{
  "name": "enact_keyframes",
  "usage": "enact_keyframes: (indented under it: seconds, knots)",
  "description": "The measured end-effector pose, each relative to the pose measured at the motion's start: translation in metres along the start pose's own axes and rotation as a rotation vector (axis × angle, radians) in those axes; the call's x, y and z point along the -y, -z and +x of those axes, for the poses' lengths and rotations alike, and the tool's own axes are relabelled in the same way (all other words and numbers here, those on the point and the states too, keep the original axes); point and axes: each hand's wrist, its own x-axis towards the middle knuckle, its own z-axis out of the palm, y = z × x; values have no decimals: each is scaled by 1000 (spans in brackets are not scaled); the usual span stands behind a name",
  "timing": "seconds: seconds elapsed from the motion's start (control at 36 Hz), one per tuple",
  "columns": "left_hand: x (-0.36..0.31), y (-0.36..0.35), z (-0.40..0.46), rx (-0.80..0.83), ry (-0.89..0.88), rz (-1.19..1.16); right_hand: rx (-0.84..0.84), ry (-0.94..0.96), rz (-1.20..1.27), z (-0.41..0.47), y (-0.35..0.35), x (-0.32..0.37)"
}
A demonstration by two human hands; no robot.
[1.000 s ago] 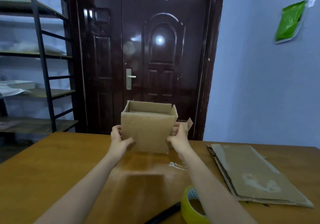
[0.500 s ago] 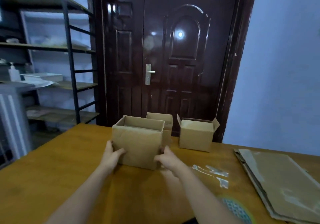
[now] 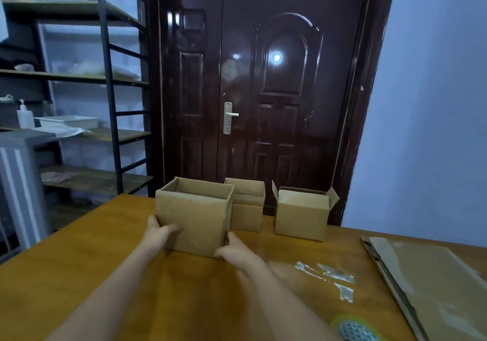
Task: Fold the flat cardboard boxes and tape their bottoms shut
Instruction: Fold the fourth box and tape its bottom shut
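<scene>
Cardboard box (image 3: 193, 215) is sitting upright and open-topped on the table (image 3: 66, 274), with the left hand (image 3: 158, 231) gripping its near left corner and the right hand (image 3: 234, 252) clasping its lower right edge — palms bracing both sides. It looks light and stiff yet crushable, so low corners seem the safest hold. Two folded boxes (image 3: 300, 213) are waiting just beyond, flat cardboard (image 3: 432, 280) lying far right.

A person's left hand (image 3: 158, 231) and right hand (image 3: 234, 252) now set the open-topped brown cardboard box (image 3: 193, 215), held off the surface a second ago, onto the far part of the glossy wooden table (image 3: 79, 274), just left of two more folded boxes (image 3: 301, 213) that come into sight. The view swings left, so the yellow tape roll (image 3: 354, 330) slides to the bottom right edge and blurs.
</scene>
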Motion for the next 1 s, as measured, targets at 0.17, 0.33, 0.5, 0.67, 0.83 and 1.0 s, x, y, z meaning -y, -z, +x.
enact_keyframes:
  seconds: [0.17, 0.33, 0.5, 0.67, 0.83, 1.0]
  knots:
    - [-8, 0, -1, -113, 28, 71, 21, -1, -157, -9, 4, -6]
    - [4, 4, -13, -212, 29, 577, -37, 33, -431, -38, 17, -7]
    - [9, -37, -47, -43, -292, 1067, -110, 63, -762, -63, 55, -20]
    - [-33, -112, -101, 173, -703, 1354, -238, 74, -872, -92, 98, -31]
    - [-83, -185, -137, 256, -850, 1367, -371, -16, -885, -120, 151, -44]
    - [-116, -256, -175, 296, -1026, 1355, -456, -141, -893, -160, 214, -72]
